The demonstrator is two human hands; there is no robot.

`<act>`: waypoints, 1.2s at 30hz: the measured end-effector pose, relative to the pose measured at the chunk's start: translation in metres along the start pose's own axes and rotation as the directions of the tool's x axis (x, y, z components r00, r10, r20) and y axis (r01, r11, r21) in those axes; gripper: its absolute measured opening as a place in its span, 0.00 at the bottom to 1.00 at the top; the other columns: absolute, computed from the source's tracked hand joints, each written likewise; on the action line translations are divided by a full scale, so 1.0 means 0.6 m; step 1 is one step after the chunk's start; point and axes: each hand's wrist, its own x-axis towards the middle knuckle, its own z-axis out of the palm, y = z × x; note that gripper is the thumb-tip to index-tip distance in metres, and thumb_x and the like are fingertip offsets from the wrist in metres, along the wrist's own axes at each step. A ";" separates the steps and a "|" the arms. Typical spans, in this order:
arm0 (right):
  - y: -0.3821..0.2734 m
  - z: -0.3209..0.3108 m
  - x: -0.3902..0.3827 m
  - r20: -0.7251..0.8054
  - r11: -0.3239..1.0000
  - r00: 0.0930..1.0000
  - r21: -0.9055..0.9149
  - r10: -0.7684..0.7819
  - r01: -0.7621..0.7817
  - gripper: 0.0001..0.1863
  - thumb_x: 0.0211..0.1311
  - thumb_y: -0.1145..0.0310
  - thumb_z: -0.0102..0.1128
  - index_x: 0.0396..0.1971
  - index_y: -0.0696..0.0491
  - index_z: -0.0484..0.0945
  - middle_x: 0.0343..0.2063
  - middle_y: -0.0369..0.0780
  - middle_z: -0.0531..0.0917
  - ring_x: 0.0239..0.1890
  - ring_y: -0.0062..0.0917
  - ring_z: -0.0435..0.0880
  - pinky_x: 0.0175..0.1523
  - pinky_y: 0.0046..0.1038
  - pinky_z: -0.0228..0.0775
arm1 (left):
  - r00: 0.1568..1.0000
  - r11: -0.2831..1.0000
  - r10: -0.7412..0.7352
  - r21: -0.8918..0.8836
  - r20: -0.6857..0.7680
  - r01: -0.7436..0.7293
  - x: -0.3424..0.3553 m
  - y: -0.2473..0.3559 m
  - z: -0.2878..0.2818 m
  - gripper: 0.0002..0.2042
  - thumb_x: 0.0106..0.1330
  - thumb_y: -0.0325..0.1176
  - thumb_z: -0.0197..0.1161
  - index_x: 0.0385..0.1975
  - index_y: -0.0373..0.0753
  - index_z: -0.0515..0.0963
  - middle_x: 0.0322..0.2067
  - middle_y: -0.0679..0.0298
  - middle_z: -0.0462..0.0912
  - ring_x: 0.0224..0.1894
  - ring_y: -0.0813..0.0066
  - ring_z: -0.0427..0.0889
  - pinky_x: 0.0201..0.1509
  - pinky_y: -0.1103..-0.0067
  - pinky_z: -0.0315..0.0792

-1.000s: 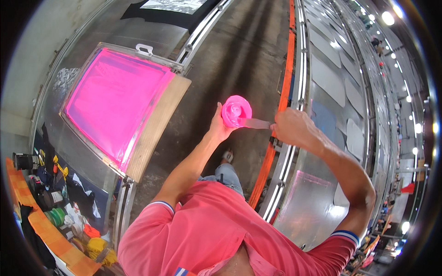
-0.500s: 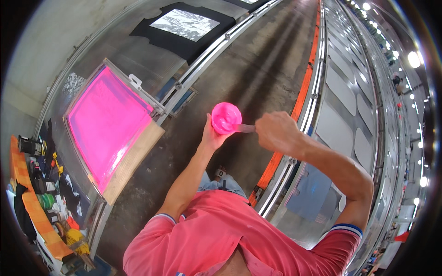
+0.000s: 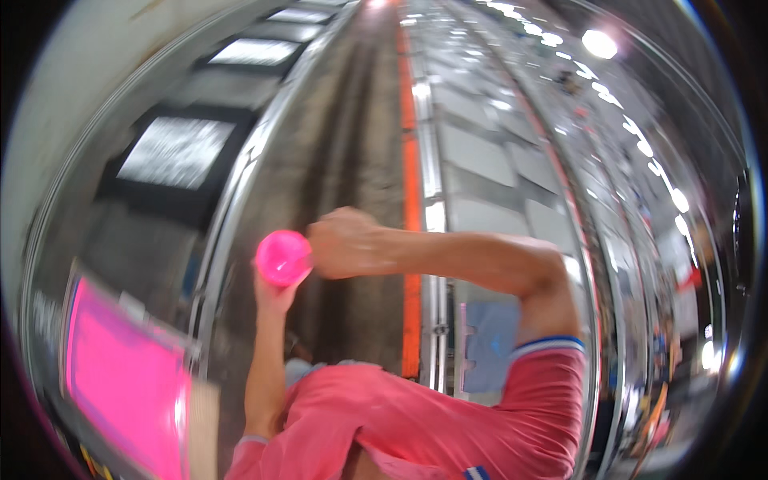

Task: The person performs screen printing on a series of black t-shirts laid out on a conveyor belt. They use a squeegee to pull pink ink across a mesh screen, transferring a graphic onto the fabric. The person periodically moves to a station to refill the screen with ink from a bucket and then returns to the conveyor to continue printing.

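Observation:
A round tub of bright pink ink point(image 3: 283, 258) is in my left hand point(image 3: 274, 298), whose fingers wrap its underside and near side. The tub's open mouth faces me. My right hand point(image 3: 346, 242) is a closed fist right against the tub's right rim. The spatula it grips is hidden now behind the fist and the rim; its flat blade shows only in the earlier picture. At the lower left lies a framed printing screen point(image 3: 128, 376) spread with the same pink ink, with a pale wooden board point(image 3: 205, 428) along its right side.
Along the left table with its metal rail point(image 3: 248, 156) lie black cloth pieces point(image 3: 216, 172) with silvery prints. An orange rail point(image 3: 410, 264) edges the right-hand table, which bears pale flat panels point(image 3: 480, 156) and a blue-grey piece point(image 3: 490, 344). A concrete aisle point(image 3: 352, 120) runs between.
My view has swung to the right, so the screen sits lower and farther left. My right fist has come closer to the tub, and the spatula blade has dropped out of sight.

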 end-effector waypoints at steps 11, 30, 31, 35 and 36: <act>0.101 -0.060 0.112 0.168 0.921 0.919 0.104 0.356 -0.376 0.13 0.51 0.62 0.61 0.33 0.51 0.87 0.33 0.45 0.88 0.39 0.40 0.88 0.39 0.38 0.81 | 0.994 0.997 -0.055 0.056 -0.090 0.061 0.118 0.083 0.010 0.38 0.68 0.67 0.46 0.72 0.51 0.54 0.73 0.61 0.53 0.74 0.48 0.50 0.66 0.32 0.48; 0.205 -0.110 0.196 0.079 0.984 0.981 -0.046 0.176 -0.173 0.10 0.48 0.66 0.61 0.27 0.54 0.86 0.25 0.47 0.85 0.34 0.43 0.87 0.39 0.40 0.80 | 0.995 0.995 0.093 0.050 -0.038 -0.092 0.223 0.125 0.041 0.38 0.66 0.70 0.43 0.69 0.50 0.61 0.69 0.58 0.63 0.69 0.49 0.63 0.60 0.34 0.60; 0.200 -0.110 0.205 0.120 0.988 0.981 0.014 0.150 -0.153 0.10 0.49 0.66 0.61 0.28 0.54 0.86 0.26 0.48 0.85 0.34 0.43 0.87 0.39 0.40 0.80 | 0.994 0.995 0.091 0.044 -0.061 -0.089 0.221 0.127 0.035 0.38 0.66 0.70 0.43 0.69 0.50 0.61 0.69 0.59 0.63 0.69 0.49 0.63 0.60 0.34 0.60; 0.227 -0.082 0.206 0.015 0.975 0.977 -0.067 0.212 -0.210 0.11 0.50 0.67 0.59 0.31 0.55 0.86 0.28 0.48 0.86 0.35 0.44 0.87 0.40 0.41 0.80 | 0.990 0.990 0.135 0.056 -0.049 -0.132 0.214 0.112 0.039 0.37 0.67 0.69 0.44 0.69 0.49 0.62 0.68 0.58 0.64 0.68 0.49 0.64 0.60 0.35 0.61; 0.221 -0.082 0.204 0.159 0.984 0.983 -0.166 0.096 -0.069 0.11 0.50 0.68 0.59 0.32 0.54 0.86 0.28 0.48 0.86 0.36 0.44 0.87 0.40 0.41 0.80 | 0.987 0.987 0.154 0.044 -0.051 -0.151 0.214 0.108 0.038 0.37 0.67 0.69 0.44 0.68 0.48 0.62 0.68 0.58 0.64 0.68 0.50 0.65 0.60 0.36 0.61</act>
